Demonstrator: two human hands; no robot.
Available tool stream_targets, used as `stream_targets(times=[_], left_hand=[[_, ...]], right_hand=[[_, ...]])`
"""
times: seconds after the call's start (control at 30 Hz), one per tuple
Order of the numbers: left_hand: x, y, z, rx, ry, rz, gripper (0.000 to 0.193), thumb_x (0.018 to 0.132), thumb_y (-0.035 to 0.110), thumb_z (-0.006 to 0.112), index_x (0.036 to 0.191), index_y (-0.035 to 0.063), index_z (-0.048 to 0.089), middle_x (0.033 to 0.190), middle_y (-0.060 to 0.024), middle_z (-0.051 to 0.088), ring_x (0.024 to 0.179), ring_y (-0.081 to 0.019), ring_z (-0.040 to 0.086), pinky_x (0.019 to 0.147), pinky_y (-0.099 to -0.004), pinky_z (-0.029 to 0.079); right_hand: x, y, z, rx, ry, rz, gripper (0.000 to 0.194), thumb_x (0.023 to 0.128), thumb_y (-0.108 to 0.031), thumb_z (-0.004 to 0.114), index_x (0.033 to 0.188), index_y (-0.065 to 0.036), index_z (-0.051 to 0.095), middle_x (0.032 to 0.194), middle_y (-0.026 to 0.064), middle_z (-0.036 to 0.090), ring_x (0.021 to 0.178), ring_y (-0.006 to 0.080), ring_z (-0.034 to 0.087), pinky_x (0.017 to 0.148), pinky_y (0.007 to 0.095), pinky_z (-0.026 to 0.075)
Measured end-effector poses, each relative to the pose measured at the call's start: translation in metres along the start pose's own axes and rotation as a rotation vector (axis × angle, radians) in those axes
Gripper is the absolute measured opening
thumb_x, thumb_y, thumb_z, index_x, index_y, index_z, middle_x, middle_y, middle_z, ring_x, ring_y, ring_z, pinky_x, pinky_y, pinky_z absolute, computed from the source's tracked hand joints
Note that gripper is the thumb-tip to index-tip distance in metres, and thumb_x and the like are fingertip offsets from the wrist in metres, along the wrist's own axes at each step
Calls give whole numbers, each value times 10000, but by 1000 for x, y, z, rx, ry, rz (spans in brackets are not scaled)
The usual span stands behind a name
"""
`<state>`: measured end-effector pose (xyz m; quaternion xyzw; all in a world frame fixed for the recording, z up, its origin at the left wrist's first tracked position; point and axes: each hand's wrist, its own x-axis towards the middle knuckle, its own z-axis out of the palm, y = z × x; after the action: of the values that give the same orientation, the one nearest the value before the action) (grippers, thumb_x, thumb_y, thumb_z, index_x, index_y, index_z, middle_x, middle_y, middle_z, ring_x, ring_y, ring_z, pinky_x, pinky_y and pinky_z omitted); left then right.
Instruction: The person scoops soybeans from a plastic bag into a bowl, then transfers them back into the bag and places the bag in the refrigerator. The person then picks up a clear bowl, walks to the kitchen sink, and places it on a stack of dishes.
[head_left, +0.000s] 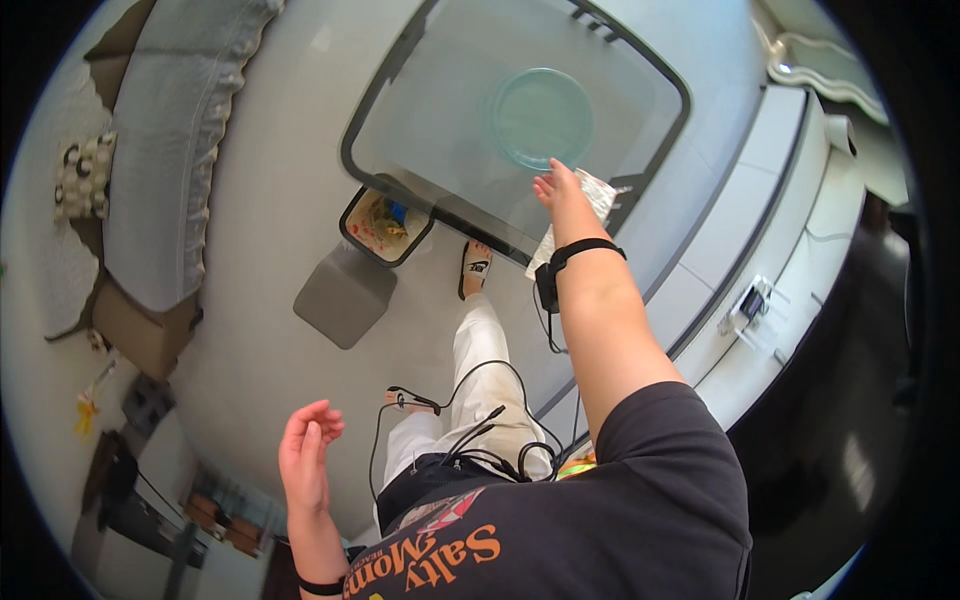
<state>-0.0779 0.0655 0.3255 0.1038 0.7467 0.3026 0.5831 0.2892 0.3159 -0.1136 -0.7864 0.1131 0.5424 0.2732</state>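
Note:
My right hand (556, 186) reaches out over a glass coffee table with a dark border (442, 82). It holds nothing and its fingers are partly spread. Just beyond the fingertips is the near rim of a round translucent green basin (541, 120); whether they touch it I cannot tell. A crumpled white packet (598, 196) lies on the table's near right part, partly hidden under my right forearm. My left hand (309, 454) hangs in the air at my left side, fingers loosely bent and apart, with nothing in it.
A lined waste bin (384, 229) with rubbish inside stands against the table's near left corner, beside a grey boxy object (346, 294). Black cables (480, 450) hang at my waist and legs. A covered sofa (161, 150) is on the left, a long white cabinet (739, 214) on the right.

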Motion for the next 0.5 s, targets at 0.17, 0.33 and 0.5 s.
stream_targets(times=[0.17, 0.33, 0.5], left_hand=[[4, -10, 0, 12, 20, 64, 296, 1034, 182, 513, 1260, 8, 594, 1117, -76, 656, 1010, -146, 605, 942, -320, 480], [-9, -20, -10, -69, -44, 109, 297, 1035, 180, 522, 1264, 6, 598, 1133, -81, 654, 1054, -151, 606, 976, -314, 475], [-49, -55, -61, -194, -21, 256, 307, 1034, 175, 533, 1282, 2, 584, 1151, -70, 647, 1060, -144, 600, 978, -301, 472]], right_hand=[[12, 13, -3, -115, 30, -208, 328, 939, -270, 645, 1123, -17, 550, 1027, 122, 633, 834, 272, 702, 629, 371, 585], [-38, 47, -36, -135, -50, -373, 224, 915, -223, 641, 994, -35, 549, 907, 86, 612, 813, 233, 705, 626, 313, 575], [-134, 105, -71, -386, -257, -480, 178, 921, -212, 643, 932, -43, 587, 845, 59, 628, 724, 157, 652, 592, 275, 544]])
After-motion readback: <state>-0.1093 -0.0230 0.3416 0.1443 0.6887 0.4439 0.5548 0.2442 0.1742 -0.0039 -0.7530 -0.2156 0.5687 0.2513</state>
